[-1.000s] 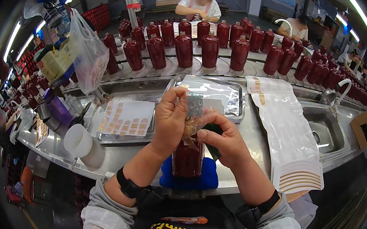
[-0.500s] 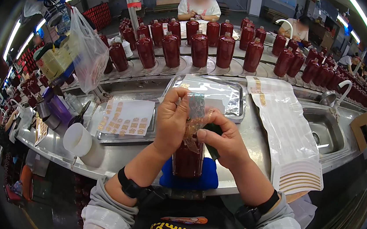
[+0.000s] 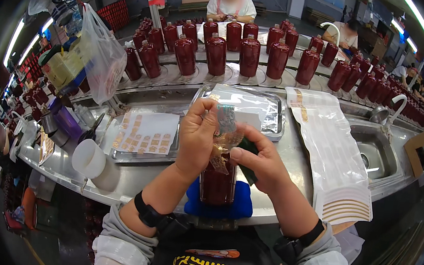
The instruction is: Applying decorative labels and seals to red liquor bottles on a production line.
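Observation:
Between my two hands is a clear film transfer (image 3: 226, 121) with gold markings, its lower part crumpled. My left hand (image 3: 197, 136) pinches its upper left side between thumb and fingers. My right hand (image 3: 263, 160) is closed at the film's right side, with a dark green flat piece (image 3: 248, 159) tucked in its fingers. Directly below stands a dark red bottle (image 3: 217, 186), its top hidden behind the film and hands. Under and around the bottle's base lies a blue cloth pad (image 3: 243, 202).
A sheet of gold decals (image 3: 153, 132) lies left, beside a white cup (image 3: 89, 159). Behind my hands sits a metal tray (image 3: 274, 120). Long plastic-covered sheets (image 3: 323, 143) and a sink (image 3: 373, 150) are to the right. Red bottles (image 3: 249, 57) line the conveyor (image 3: 233, 72); a co-worker (image 3: 230, 6) sits beyond.
The nearer row of bottles on the conveyor has shifted right, and the farther row left. My hands stay nearly in place; the film between them has flexed slightly.

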Demonstrator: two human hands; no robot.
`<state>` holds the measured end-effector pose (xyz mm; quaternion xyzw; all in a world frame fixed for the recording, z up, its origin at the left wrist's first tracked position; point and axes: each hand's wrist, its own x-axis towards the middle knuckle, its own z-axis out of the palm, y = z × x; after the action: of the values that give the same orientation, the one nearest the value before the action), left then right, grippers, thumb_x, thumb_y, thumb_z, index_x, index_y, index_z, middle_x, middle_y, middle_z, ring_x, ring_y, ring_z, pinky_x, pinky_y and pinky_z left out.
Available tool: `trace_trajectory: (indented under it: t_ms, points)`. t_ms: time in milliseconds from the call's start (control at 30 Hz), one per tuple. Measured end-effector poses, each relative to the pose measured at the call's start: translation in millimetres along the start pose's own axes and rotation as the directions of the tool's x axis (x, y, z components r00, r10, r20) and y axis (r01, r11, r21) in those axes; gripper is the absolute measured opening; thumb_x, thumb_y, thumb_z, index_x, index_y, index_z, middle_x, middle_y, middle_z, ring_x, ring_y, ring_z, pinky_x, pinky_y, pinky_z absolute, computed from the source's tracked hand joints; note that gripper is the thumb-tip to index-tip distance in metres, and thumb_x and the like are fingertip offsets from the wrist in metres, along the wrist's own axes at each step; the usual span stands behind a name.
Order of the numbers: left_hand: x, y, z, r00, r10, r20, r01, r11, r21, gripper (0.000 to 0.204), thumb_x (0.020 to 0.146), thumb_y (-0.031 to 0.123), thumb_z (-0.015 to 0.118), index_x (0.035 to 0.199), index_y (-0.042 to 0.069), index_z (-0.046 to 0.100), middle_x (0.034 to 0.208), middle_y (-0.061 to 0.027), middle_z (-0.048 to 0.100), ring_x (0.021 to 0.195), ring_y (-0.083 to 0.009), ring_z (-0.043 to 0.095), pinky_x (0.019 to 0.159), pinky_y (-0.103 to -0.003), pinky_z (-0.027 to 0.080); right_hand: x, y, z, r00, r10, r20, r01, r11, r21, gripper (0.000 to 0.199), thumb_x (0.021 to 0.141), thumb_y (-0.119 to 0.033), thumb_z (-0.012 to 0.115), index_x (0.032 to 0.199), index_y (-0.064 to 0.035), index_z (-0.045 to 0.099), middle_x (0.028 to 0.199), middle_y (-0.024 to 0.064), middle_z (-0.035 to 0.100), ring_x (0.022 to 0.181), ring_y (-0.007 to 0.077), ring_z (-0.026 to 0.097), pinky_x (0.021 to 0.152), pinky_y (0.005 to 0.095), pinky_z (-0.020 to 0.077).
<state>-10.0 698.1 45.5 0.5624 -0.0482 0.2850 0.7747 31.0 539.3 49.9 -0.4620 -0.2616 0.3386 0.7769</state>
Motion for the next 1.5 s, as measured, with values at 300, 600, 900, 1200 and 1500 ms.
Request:
trace_trajectory:
  t_ms: [300, 600, 900, 1200, 1500]
  points:
    - [2, 0, -16, 1.000, -0.006, -0.005, 0.006, 0.999, 0.033, 0.014, 0.101, 0.016, 0.047, 0.105, 0.004, 0.052, 0.092, -0.0028, 0.062, 0.080, -0.0068, 0.063, 0.069, -0.024, 0.057, 4, 13, -4, 0.998, 0.032, 0.060, -0.030, 0.999, -0.037, 0.012, 0.084, -0.012, 0.071, 0.088, -0.0043, 0.063, 0.122, 0.0060, 0.048, 0.107, 0.0140, 0.050, 0.093, 0.0282, 0.0413]
    - [3, 7, -17, 0.999, -0.045, -0.004, 0.044, 0.989, -0.144, 0.014, 0.102, 0.016, 0.047, 0.105, 0.004, 0.052, 0.094, -0.0055, 0.063, 0.081, -0.0096, 0.065, 0.067, -0.025, 0.058, 3, 4, 9, 0.994, 0.075, 0.074, -0.077, 0.997, 0.030, 0.018, 0.083, -0.008, 0.069, 0.100, -0.0028, 0.064, 0.123, 0.0063, 0.047, 0.114, 0.0145, 0.048, 0.095, 0.0297, 0.0431]
    - [6, 7, -28, 0.999, -0.049, -0.021, 0.046, 0.992, -0.119, 0.013, 0.101, 0.016, 0.048, 0.104, 0.004, 0.052, 0.091, -0.0036, 0.063, 0.078, -0.0073, 0.064, 0.066, -0.024, 0.057, 5, 18, 6, 0.992, -0.057, 0.109, 0.085, 0.959, -0.271, 0.009, 0.085, -0.005, 0.067, 0.093, -0.0019, 0.066, 0.120, 0.0081, 0.053, 0.104, 0.0157, 0.054, 0.088, 0.0280, 0.0450]
    - [1, 32, -31, 0.977, 0.192, 0.089, -0.198, 0.675, 0.711, 0.014, 0.088, 0.016, 0.063, 0.086, 0.002, 0.062, 0.068, -0.0115, 0.055, 0.058, -0.0183, 0.050, 0.056, -0.033, 0.041, 16, -10, 33, 0.667, -0.649, 0.365, 0.475, -0.007, -0.880, 0.048, 0.065, -0.013, 0.082, 0.108, -0.0094, 0.061, 0.123, 0.0158, 0.047, 0.118, 0.0387, 0.044, 0.098, 0.0463, 0.0396]
    - [0, 40, -36, 0.991, 0.018, 0.133, -0.109, 0.688, 0.717, 0.019, 0.090, 0.019, 0.064, 0.087, 0.000, 0.063, 0.074, -0.0119, 0.062, 0.066, -0.0178, 0.057, 0.061, -0.032, 0.045, 36, -5, 9, 0.628, -0.699, 0.344, 0.426, -0.061, -0.903, 0.042, 0.076, -0.014, 0.076, 0.113, -0.0055, 0.058, 0.123, 0.0192, 0.048, 0.114, 0.0386, 0.047, 0.096, 0.0444, 0.0416]
